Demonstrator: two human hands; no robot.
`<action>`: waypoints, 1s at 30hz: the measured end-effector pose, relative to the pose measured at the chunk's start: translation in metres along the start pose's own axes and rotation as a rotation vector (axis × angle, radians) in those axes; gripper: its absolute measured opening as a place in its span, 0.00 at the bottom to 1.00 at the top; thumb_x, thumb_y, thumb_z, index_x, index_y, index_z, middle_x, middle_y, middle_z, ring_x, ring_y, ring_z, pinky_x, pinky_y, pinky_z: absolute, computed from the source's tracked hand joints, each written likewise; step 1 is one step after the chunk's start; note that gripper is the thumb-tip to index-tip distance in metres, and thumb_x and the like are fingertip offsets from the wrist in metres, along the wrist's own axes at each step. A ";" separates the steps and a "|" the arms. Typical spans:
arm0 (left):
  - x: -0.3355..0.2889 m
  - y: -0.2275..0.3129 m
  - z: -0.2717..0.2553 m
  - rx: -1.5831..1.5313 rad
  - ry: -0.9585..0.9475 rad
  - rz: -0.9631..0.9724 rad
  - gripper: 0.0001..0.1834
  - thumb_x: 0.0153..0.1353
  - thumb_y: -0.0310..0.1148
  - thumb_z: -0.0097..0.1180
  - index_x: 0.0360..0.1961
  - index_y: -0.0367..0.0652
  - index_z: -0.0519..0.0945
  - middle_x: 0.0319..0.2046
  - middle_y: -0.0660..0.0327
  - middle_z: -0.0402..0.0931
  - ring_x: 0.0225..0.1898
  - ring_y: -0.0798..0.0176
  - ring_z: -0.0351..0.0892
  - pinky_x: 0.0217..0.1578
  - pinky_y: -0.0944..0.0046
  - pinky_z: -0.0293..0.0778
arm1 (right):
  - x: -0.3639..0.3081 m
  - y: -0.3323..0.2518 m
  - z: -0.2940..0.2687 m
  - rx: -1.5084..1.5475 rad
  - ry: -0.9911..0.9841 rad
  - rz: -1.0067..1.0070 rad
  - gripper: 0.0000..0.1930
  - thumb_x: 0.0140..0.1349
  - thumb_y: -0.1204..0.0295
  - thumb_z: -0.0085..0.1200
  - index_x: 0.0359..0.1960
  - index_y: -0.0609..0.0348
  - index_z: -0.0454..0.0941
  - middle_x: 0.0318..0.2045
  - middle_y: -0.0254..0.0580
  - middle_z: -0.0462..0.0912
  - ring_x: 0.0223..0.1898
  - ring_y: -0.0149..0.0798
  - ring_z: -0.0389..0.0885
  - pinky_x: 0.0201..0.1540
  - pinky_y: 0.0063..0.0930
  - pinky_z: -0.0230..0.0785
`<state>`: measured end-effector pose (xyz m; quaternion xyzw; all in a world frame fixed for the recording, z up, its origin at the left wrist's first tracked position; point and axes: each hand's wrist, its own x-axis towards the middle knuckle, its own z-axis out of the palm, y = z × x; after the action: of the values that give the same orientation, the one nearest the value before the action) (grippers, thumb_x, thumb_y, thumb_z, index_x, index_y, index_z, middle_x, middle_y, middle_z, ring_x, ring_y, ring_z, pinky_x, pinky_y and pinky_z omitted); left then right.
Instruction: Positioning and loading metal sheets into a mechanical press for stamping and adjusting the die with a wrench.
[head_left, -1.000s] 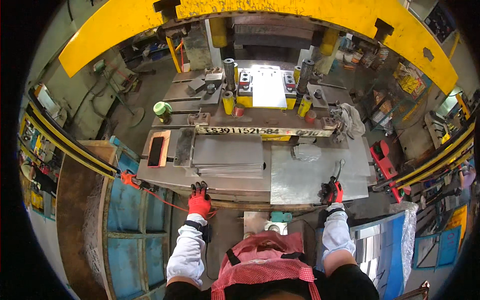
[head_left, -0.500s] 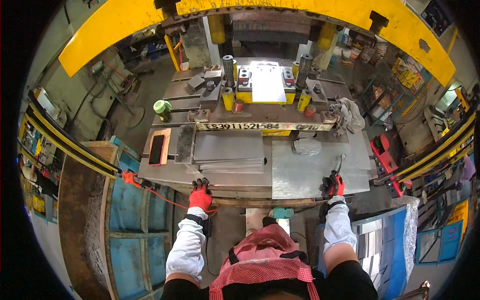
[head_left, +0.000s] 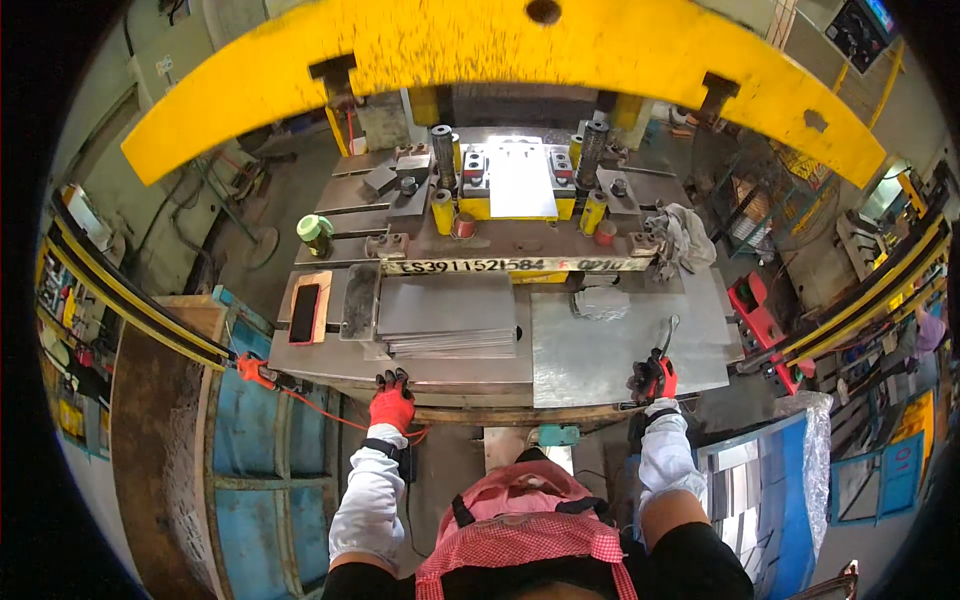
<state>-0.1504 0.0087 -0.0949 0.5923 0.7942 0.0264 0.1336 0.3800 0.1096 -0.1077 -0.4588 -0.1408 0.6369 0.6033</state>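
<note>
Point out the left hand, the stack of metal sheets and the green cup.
left hand (head_left: 392, 402), head view, back of the red glove
stack of metal sheets (head_left: 447, 312), head view, top sheet
green cup (head_left: 315, 233), head view, rim

Metal workshop: big yellow press frame (head_left: 500, 50), steel die bed (head_left: 520, 185), stacked sheet blanks (head_left: 445, 315).

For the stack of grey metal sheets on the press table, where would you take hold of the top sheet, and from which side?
Take the top sheet of the stack of grey sheets at its near edge, coming from the front, by the left hand. The sheets lie flat and their near edges sit staggered toward the table front, so an edge is probably free there. The far edge backs onto the press die.
</note>
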 end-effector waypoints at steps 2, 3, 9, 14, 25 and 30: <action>0.000 0.003 -0.003 0.003 -0.031 -0.004 0.30 0.55 0.41 0.45 0.61 0.52 0.58 0.62 0.49 0.52 0.62 0.41 0.51 0.58 0.52 0.57 | -0.002 -0.002 0.001 -0.001 0.009 -0.027 0.10 0.55 0.69 0.52 0.37 0.46 0.66 0.19 0.44 0.73 0.12 0.41 0.68 0.13 0.36 0.62; 0.000 0.005 -0.004 0.004 -0.042 -0.008 0.30 0.55 0.41 0.44 0.61 0.53 0.58 0.62 0.49 0.52 0.62 0.41 0.51 0.58 0.51 0.57 | -0.004 -0.003 0.001 0.002 0.014 -0.030 0.10 0.55 0.69 0.52 0.37 0.46 0.66 0.19 0.44 0.73 0.12 0.41 0.68 0.13 0.36 0.62; 0.001 0.000 0.003 0.005 -0.023 0.004 0.29 0.55 0.40 0.44 0.61 0.53 0.58 0.62 0.48 0.52 0.62 0.41 0.51 0.58 0.50 0.58 | -0.010 -0.004 0.008 -0.018 0.035 -0.009 0.11 0.54 0.71 0.51 0.38 0.48 0.65 0.18 0.42 0.70 0.12 0.39 0.67 0.13 0.36 0.63; 0.005 -0.004 0.009 0.014 0.017 -0.014 0.31 0.52 0.41 0.50 0.59 0.50 0.61 0.61 0.49 0.54 0.61 0.43 0.53 0.58 0.53 0.59 | 0.000 0.002 0.005 0.067 -0.030 -0.078 0.11 0.54 0.70 0.52 0.38 0.47 0.66 0.19 0.43 0.71 0.13 0.39 0.68 0.13 0.35 0.61; -0.005 0.001 -0.008 -0.040 -0.002 -0.023 0.27 0.54 0.40 0.48 0.57 0.50 0.63 0.59 0.49 0.58 0.60 0.41 0.55 0.55 0.51 0.62 | 0.006 0.008 0.006 -0.186 0.116 -0.141 0.11 0.56 0.60 0.51 0.34 0.48 0.65 0.20 0.43 0.74 0.13 0.41 0.69 0.13 0.36 0.61; 0.002 -0.003 0.011 -0.021 0.091 0.031 0.25 0.54 0.40 0.49 0.55 0.52 0.67 0.57 0.50 0.61 0.58 0.44 0.59 0.54 0.52 0.63 | 0.004 0.001 -0.011 -0.008 -0.012 -0.079 0.15 0.55 0.70 0.52 0.44 0.51 0.66 0.23 0.48 0.75 0.14 0.39 0.70 0.17 0.39 0.68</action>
<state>-0.1515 0.0085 -0.1061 0.6014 0.7897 0.0636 0.1033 0.3879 0.1090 -0.1160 -0.4513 -0.1653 0.6147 0.6254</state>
